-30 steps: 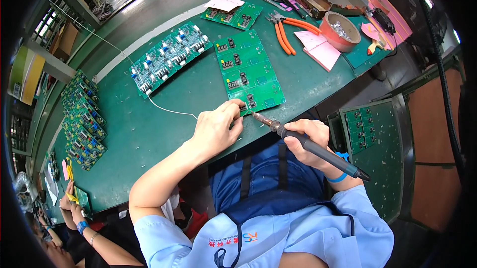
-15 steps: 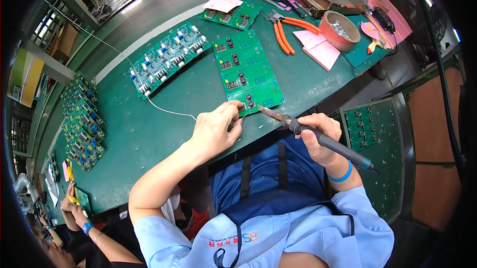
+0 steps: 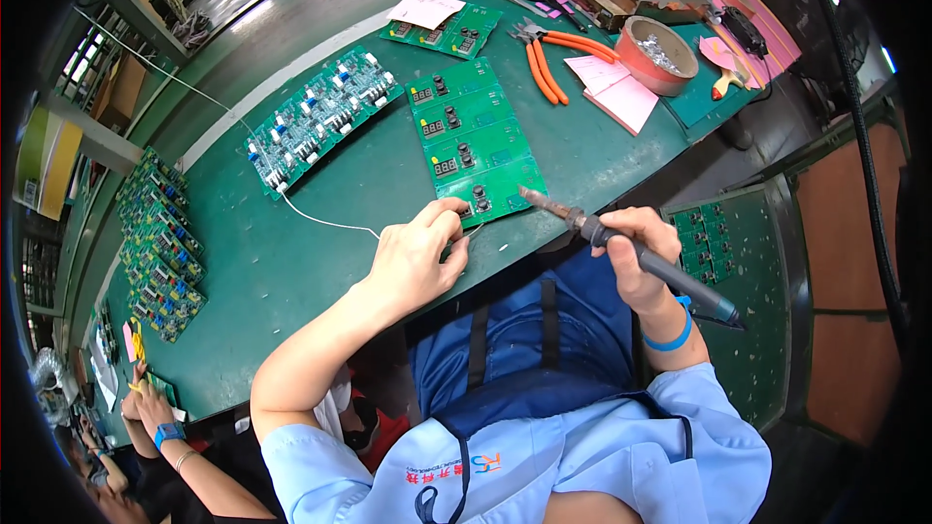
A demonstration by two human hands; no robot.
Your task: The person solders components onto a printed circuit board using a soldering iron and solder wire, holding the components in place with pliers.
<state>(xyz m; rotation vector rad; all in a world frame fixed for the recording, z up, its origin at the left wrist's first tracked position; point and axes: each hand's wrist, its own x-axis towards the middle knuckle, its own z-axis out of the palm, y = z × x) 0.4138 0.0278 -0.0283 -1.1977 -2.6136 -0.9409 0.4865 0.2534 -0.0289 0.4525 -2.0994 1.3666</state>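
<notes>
A green panel of circuit boards (image 3: 500,142) lies at the table's near edge, with small black displays, black buttons and yellow parts in rows. My left hand (image 3: 416,257) is closed at its near left corner, fingertips on the nearest section. Thin pale solder wire (image 3: 325,221) runs into this hand, and a short end pokes out beyond the fingers. My right hand (image 3: 636,250) grips a soldering iron (image 3: 684,291) by its dark handle. Its tip is over the right part of the nearest section; whether it touches is unclear.
Left of the panel lies a populated board (image 3: 325,116); more boards (image 3: 160,252) stand in a row at far left. Orange-handled cutters (image 3: 549,67), pink paper (image 3: 621,97) and a round tub (image 3: 660,53) lie at back right. A co-worker's hands (image 3: 150,407) are at lower left.
The soldering iron has moved right and slightly away from me, from beside the nearest buttons to the panel's right part. My left hand stays at the corner. The view has shifted slightly.
</notes>
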